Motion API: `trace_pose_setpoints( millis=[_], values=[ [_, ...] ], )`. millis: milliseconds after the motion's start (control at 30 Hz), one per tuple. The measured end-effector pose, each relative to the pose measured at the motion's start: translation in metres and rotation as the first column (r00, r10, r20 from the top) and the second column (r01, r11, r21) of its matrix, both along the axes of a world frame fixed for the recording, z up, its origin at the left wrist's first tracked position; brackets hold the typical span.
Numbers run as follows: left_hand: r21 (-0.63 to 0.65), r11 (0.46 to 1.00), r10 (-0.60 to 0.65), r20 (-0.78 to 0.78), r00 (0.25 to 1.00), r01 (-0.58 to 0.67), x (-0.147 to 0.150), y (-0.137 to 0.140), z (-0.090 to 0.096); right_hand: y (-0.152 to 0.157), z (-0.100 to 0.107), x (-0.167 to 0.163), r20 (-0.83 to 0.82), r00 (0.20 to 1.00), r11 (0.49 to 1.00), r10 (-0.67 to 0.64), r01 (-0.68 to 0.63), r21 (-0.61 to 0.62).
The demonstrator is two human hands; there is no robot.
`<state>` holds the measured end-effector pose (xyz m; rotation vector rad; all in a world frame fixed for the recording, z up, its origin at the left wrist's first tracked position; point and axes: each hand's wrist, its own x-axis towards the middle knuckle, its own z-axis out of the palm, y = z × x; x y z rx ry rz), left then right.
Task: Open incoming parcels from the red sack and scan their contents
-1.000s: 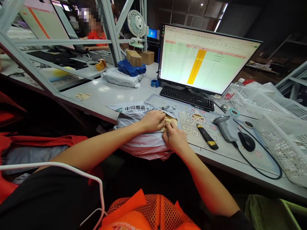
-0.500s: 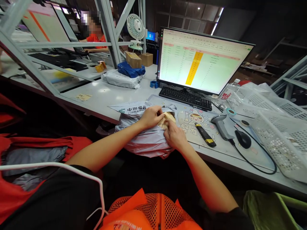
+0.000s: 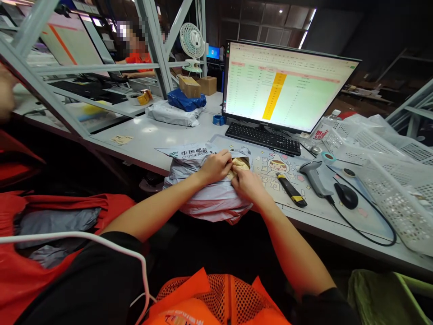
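Observation:
A bulky grey plastic mailing bag [image 3: 203,198] printed with "CHINA POST" lies at the table's front edge, its lower part bulging over it. Through an opening in its top shows a crumpled tan wrapping [image 3: 241,163], paper or plastic, I cannot tell which. My left hand [image 3: 217,167] lies over the bag, closed, with its fingertips pinching at the tan wrapping's left side. Facing it, my right hand [image 3: 249,181] is closed too, thumb and forefinger gripping the wrapping's near edge. What is inside the wrapping is hidden.
On the table stand a monitor [image 3: 287,85] and a keyboard [image 3: 262,137]. At right lie a box cutter [image 3: 291,189], a barcode scanner [image 3: 314,176], a mouse [image 3: 347,195] and white baskets [image 3: 399,198]. Parcels [image 3: 174,115] sit at back left. A co-worker [image 3: 138,58] sits beyond the frame.
My fingers have shifted slightly at the tan wrapping, the two hands closing in on each other. The bag stays put. A blurred hand or arm has come in at the far left edge.

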<state>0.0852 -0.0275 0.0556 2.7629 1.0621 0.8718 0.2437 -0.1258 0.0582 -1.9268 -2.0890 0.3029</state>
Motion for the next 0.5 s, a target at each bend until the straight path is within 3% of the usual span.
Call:
trace_pose_setpoints(
  millis=[200,500],
  values=[
    [0.118,0.993,0.026,-0.054,0.998,-0.02,0.0,-0.007,-0.012,0.006,0.004,-0.002,0.019,1.0,1.0,0.013,-0.013,-0.013],
    [0.111,0.983,0.153,-0.068,0.986,-0.145,0.004,-0.007,-0.007,0.009,0.004,-0.005,0.056,0.998,0.999,0.019,-0.021,0.031]
  ],
)
